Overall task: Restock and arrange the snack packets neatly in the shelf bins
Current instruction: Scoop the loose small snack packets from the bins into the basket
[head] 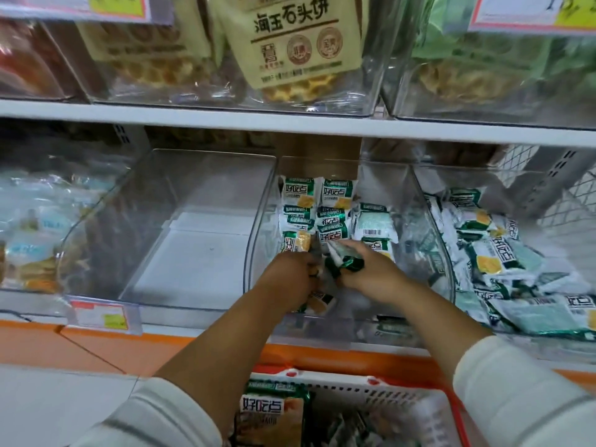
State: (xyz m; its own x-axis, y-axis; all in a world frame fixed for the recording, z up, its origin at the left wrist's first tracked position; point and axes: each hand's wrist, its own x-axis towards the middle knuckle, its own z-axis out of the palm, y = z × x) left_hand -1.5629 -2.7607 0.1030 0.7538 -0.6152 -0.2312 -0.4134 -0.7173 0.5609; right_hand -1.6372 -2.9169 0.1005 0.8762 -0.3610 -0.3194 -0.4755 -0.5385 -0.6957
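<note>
Both my hands reach into the middle clear bin (258,240) on the lower shelf. My right hand (374,269) grips a green-and-white snack packet (342,261) near the bin's front. My left hand (293,272) is curled against the packets beside it, and a packet (319,303) shows just below it; whether it holds that one is unclear. Several matching packets (332,214) lie in rows at the back of this bin. The bin to the right (429,201) holds a loose heap of the same packets (503,259).
A clear bin (180,227) to the left shows only its white bottom. A white and red basket (371,391) with more packets sits below my arms. Waffle bags (290,43) fill the upper shelf bins. A price tag (100,314) hangs on the shelf's orange front edge.
</note>
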